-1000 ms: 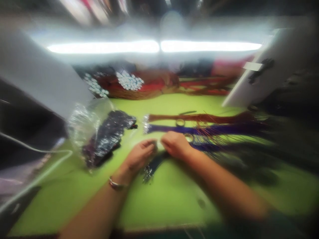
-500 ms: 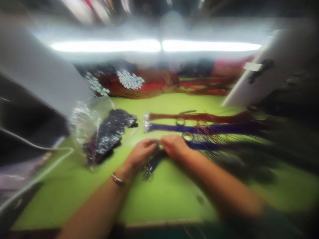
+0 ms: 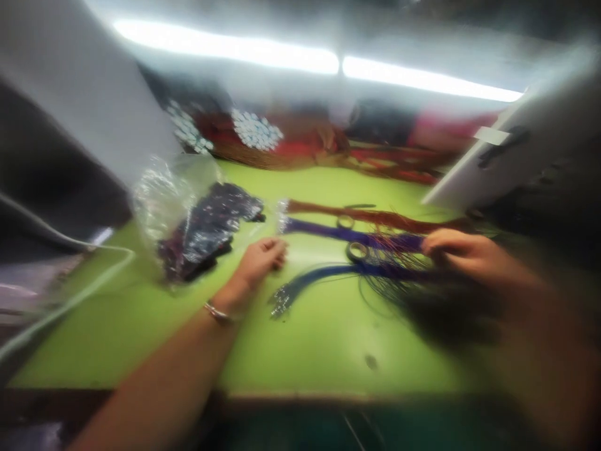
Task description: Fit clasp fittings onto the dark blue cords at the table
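My left hand [image 3: 263, 260] is closed above the green table, its thumb against the curled fingers; anything inside them is hidden. To the right, my right hand [image 3: 462, 250] bends in a pinch over the far part of the purple wire bundle [image 3: 319, 230]; blur hides what it grips. Between my hands, a dark blue wire bundle [image 3: 323, 270] curves toward me, with shiny metal terminals [image 3: 282, 302] at its left end. A brown wire bundle [image 3: 314, 208] lies behind the purple one. Two tape rolls, a nearer one [image 3: 357, 252] and a farther one [image 3: 346, 222], rest by the bundles.
A clear plastic bag [image 3: 159, 194] with dark parts [image 3: 220, 219] lies at left on the green table [image 3: 319, 351]. More wires with white connectors [image 3: 257, 130] lie at the back under bright tube lights. Grey panels [image 3: 474, 163] stand at both sides; a white cable [image 3: 107, 250] runs along the left.
My hands, together before, are now apart. The right one has moved right over the wires; the left has shifted slightly left. The dark blue bundle is uncovered, and the view has tilted.
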The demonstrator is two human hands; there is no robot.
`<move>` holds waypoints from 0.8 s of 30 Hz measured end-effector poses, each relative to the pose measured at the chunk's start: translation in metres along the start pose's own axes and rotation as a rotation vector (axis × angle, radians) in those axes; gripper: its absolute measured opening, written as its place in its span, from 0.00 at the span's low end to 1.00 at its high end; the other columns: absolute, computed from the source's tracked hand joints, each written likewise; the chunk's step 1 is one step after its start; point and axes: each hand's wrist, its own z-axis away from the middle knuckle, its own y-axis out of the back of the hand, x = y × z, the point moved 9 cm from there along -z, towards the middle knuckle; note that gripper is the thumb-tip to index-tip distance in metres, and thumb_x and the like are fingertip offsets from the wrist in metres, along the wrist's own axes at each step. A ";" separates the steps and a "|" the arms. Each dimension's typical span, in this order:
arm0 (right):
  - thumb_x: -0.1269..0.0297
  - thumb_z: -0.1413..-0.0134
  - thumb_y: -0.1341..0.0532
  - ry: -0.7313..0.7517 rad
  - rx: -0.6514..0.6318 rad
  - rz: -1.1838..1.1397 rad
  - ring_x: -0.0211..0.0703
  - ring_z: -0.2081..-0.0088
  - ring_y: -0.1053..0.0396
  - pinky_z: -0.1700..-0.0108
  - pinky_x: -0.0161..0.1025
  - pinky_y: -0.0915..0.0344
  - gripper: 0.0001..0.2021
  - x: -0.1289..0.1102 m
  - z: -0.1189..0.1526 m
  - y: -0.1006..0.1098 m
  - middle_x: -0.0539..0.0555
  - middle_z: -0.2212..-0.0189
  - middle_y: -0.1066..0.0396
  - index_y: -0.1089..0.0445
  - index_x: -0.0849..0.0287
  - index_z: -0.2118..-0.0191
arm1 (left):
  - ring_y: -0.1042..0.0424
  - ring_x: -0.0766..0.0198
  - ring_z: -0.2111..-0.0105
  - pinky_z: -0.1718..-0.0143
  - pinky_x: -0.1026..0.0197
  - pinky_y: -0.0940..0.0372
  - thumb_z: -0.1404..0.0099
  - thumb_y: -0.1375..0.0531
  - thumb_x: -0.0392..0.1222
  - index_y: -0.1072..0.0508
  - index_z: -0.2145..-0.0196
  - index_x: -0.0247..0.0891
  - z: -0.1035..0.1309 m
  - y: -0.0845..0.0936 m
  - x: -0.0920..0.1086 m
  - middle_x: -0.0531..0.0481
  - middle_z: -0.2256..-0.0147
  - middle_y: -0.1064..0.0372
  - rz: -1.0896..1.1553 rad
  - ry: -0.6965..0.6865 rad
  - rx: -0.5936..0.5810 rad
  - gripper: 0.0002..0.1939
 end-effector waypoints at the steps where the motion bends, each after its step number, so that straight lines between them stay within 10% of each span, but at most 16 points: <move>1: 0.46 0.48 0.43 -0.020 -0.039 0.042 0.42 0.61 0.30 0.61 0.39 0.36 0.17 0.021 0.016 0.000 0.58 0.63 0.27 0.24 0.53 0.69 | 0.36 0.69 0.79 0.76 0.64 0.40 0.45 0.38 0.48 0.26 0.68 0.33 0.001 0.001 0.002 0.49 0.75 0.31 -0.121 -0.020 -0.006 0.14; 7: 0.50 0.47 0.42 -0.039 -0.077 0.132 0.43 0.62 0.27 0.66 0.39 0.36 0.13 0.071 0.062 0.008 0.56 0.62 0.25 0.25 0.41 0.59 | 0.35 0.66 0.76 0.73 0.63 0.40 0.44 0.41 0.48 0.25 0.71 0.35 0.007 -0.006 0.016 0.51 0.76 0.31 -0.492 -0.135 -0.123 0.12; 12: 0.53 0.45 0.43 0.023 0.143 0.301 0.44 0.65 0.29 0.64 0.41 0.36 0.10 -0.032 0.008 0.026 0.53 0.64 0.26 0.26 0.43 0.61 | 0.32 0.60 0.70 0.67 0.60 0.39 0.44 0.43 0.48 0.23 0.71 0.36 0.010 -0.009 0.019 0.48 0.71 0.27 -0.752 -0.157 -0.254 0.14; 17: 0.68 0.47 0.43 0.158 -0.197 0.298 0.41 0.66 0.32 0.65 0.37 0.38 0.08 -0.130 -0.073 -0.103 0.53 0.68 0.28 0.26 0.54 0.66 | 0.31 0.58 0.71 0.70 0.60 0.41 0.44 0.44 0.48 0.24 0.72 0.37 0.007 0.012 0.023 0.47 0.71 0.26 -0.905 -0.142 -0.139 0.13; 20: 0.70 0.48 0.43 0.145 -0.398 0.415 0.40 0.69 0.35 0.70 0.35 0.43 0.06 -0.129 -0.099 -0.178 0.55 0.69 0.32 0.27 0.59 0.70 | 0.32 0.58 0.73 0.72 0.59 0.43 0.45 0.43 0.48 0.25 0.74 0.38 0.006 0.017 0.021 0.47 0.74 0.27 -0.952 -0.122 -0.094 0.12; 24: 0.69 0.48 0.42 0.206 -0.456 0.294 0.37 0.68 0.37 0.67 0.33 0.44 0.05 -0.112 -0.107 -0.210 0.54 0.67 0.34 0.29 0.60 0.67 | 0.34 0.58 0.74 0.71 0.58 0.44 0.43 0.44 0.45 0.25 0.75 0.38 0.008 0.008 0.020 0.44 0.74 0.27 -1.023 -0.176 -0.078 0.11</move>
